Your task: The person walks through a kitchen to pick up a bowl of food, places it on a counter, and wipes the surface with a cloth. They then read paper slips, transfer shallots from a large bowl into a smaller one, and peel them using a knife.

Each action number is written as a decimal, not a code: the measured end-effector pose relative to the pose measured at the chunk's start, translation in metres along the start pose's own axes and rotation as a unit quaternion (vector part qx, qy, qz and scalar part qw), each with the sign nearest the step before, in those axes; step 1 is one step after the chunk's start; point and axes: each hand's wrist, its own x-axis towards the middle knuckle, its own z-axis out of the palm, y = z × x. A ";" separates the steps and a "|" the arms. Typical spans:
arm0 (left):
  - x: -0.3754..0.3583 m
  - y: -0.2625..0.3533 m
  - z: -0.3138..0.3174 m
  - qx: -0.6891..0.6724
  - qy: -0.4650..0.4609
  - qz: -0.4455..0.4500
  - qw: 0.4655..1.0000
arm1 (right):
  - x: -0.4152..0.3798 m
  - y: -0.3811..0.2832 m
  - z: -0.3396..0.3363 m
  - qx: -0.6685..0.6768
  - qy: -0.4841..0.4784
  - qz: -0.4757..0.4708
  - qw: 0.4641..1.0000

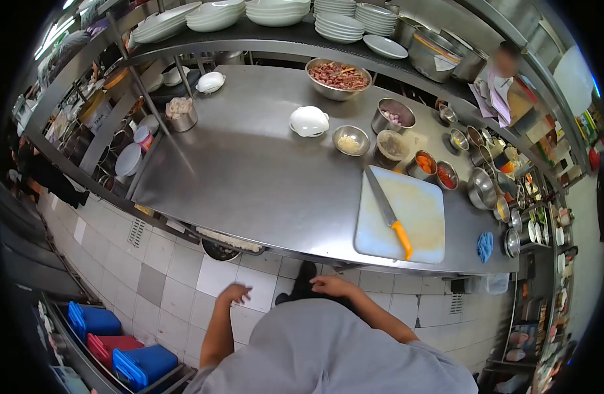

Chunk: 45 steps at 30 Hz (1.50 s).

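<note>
Hanging low before the body, both empty: left hand (234, 293) with fingers spread loose over the tiled floor (177, 262), right hand (329, 285) bent inward at the wrist, fingers relaxed and half curled, just below the steel surface (249, 171) edge. Nearest on that surface: white cutting board (413, 226) with orange-handled knife (388, 211) lying diagonally across it. Beyond, steel bowls of chopped ingredients (338, 77), a white lidded dish (308, 121), stacked plates (338, 25) on the shelf above. Blue cloth (485, 246) just beside the board.
</note>
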 end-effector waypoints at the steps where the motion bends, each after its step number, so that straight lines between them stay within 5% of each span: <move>1: -0.013 0.079 -0.009 -0.007 0.019 -0.071 0.997 | 0.007 -0.012 -0.005 0.001 -0.028 -0.012 1.000; 3: -0.051 0.193 -0.021 -0.022 0.022 0.052 0.998 | 0.015 -0.034 -0.025 0.048 -0.037 -0.050 0.997; 7: -0.061 0.304 -0.033 -0.140 0.063 0.205 0.967 | 0.038 -0.073 -0.081 0.170 0.053 -0.099 0.979; 12: 0.027 0.312 -0.065 -0.062 0.337 0.281 0.896 | 0.085 -0.068 -0.137 0.147 0.194 -0.082 0.966; 15: 0.040 0.333 -0.083 0.110 0.479 0.286 0.823 | 0.120 -0.034 -0.159 0.064 0.176 -0.071 0.980; 16: 0.043 0.336 -0.083 0.181 0.513 0.282 0.790 | 0.117 -0.051 -0.167 0.135 0.152 0.007 0.979; 19: 0.060 0.340 -0.089 0.212 0.527 0.274 0.776 | 0.121 -0.060 -0.186 0.204 0.178 -0.036 0.962; 23: 0.083 0.355 -0.125 0.249 0.501 0.271 0.783 | 0.144 -0.053 -0.224 0.303 0.387 -0.037 0.870; 29: 0.125 0.387 -0.177 0.252 0.489 0.291 0.783 | 0.166 -0.058 -0.300 0.001 0.533 -0.011 0.846; 39: 0.122 0.393 -0.181 0.255 0.481 0.291 0.787 | 0.184 -0.049 -0.323 -0.106 0.593 0.073 0.795; 43: 0.123 0.389 -0.180 0.259 0.481 0.298 0.783 | 0.159 -0.080 -0.299 0.080 0.564 -0.002 0.822; 45: 0.125 0.389 -0.182 0.265 0.478 0.304 0.780 | 0.150 -0.076 -0.286 0.129 0.594 -0.040 0.793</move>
